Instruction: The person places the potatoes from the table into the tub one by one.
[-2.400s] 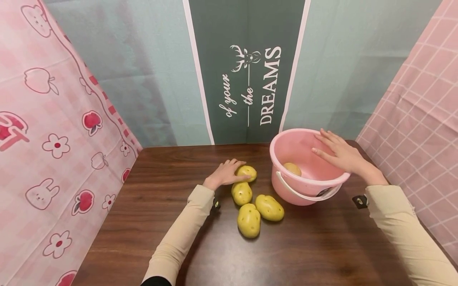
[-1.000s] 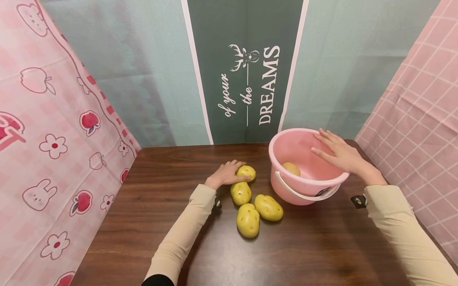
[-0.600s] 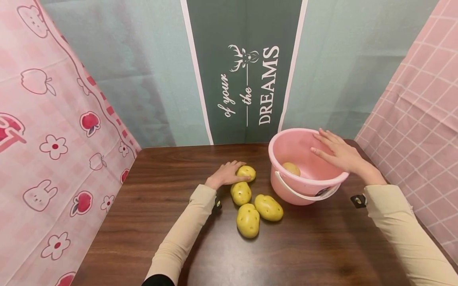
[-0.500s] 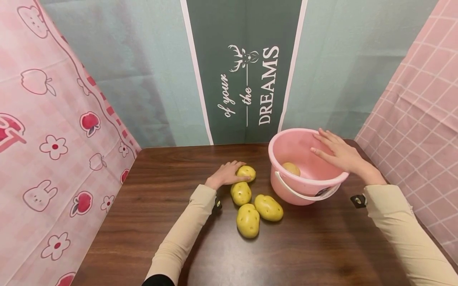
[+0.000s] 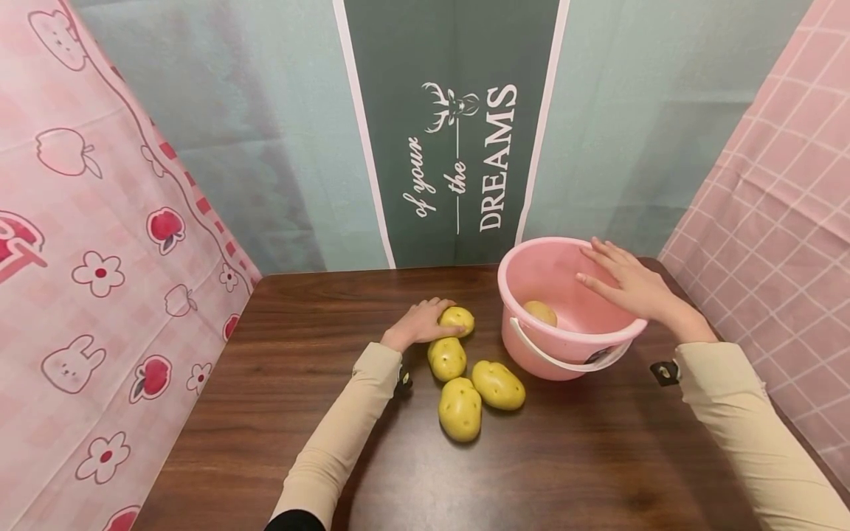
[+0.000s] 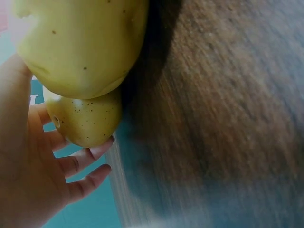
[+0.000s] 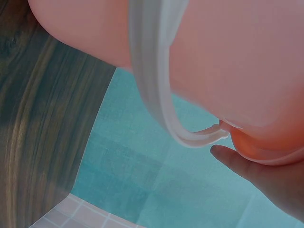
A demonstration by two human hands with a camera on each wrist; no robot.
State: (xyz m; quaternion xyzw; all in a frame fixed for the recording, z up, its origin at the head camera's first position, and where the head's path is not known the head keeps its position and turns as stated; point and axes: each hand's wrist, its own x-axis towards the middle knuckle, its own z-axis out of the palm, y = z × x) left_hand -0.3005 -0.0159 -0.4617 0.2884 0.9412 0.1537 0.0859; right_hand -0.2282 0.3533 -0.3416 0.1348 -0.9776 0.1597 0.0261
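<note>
In the head view my left hand (image 5: 420,322) holds the farthest yellow potato (image 5: 457,321), thumb on the near side and fingers round the back. The left wrist view shows those fingers (image 6: 78,161) curled beneath that potato (image 6: 90,118), partly covered by a closer one (image 6: 85,42). My right hand (image 5: 631,280) rests on the right rim of a pink bucket (image 5: 541,350), fingers fairly straight, thumb over the inside. In the right wrist view one finger (image 7: 237,164) lies outside the rim, close to where the white handle (image 7: 152,71) joins.
Several more potatoes lie close together nearer me, one of them (image 5: 460,410) in front. Another potato (image 5: 541,313) sits inside the bucket. The dark wooden table (image 5: 285,354) meets a green cloth backdrop (image 5: 292,147), with pink cloths (image 5: 764,221) at the sides.
</note>
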